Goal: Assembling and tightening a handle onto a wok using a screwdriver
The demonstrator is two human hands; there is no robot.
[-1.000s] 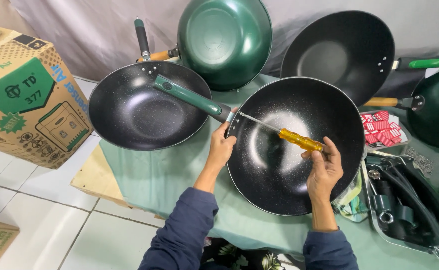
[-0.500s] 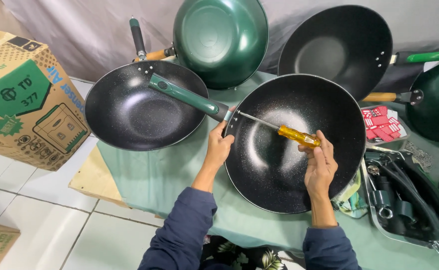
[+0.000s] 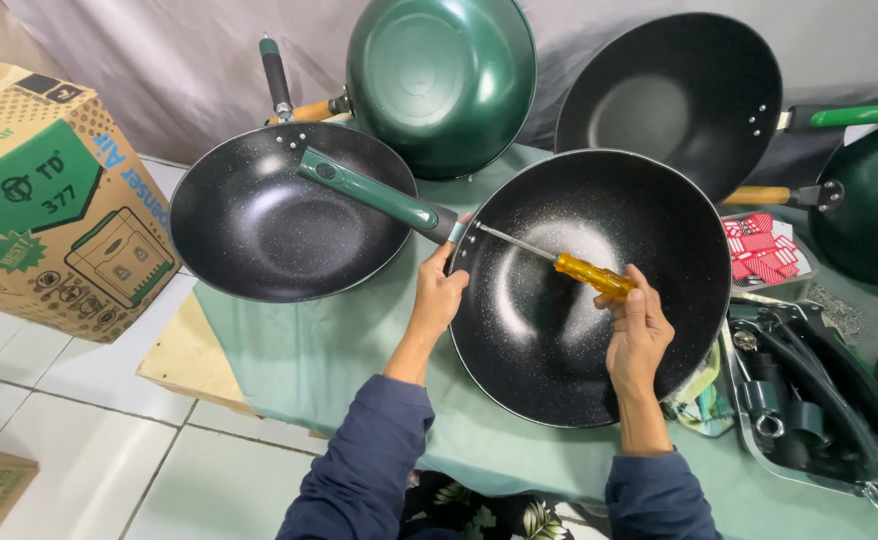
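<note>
Wok: the black speckled wok lies in front of you on the green cloth, bowl up, its rim just beside the second black wok to the left.
Left hand: your left hand is clenched on the wok's rim, right where the green handle joins it.
Right hand: your right hand is wrapped around the amber grip of the screwdriver; its thin shaft reaches across the bowl to the handle joint.
Handling: expect the wok to be stiff, fairly heavy and round-bottomed, so it probably rocks (the coating looks slick and easy to scratch). Hold the rim by the joint, or the green handle itself.
Screwdriver: light and rigid; the smooth grip could twist in your palm.
Edges: the cloth's left edge drops to a wooden board and tiled floor.
Room: tight. A green wok and another black wok lean behind, a metal tray of parts sits at your right, a cardboard box at your left.
</note>
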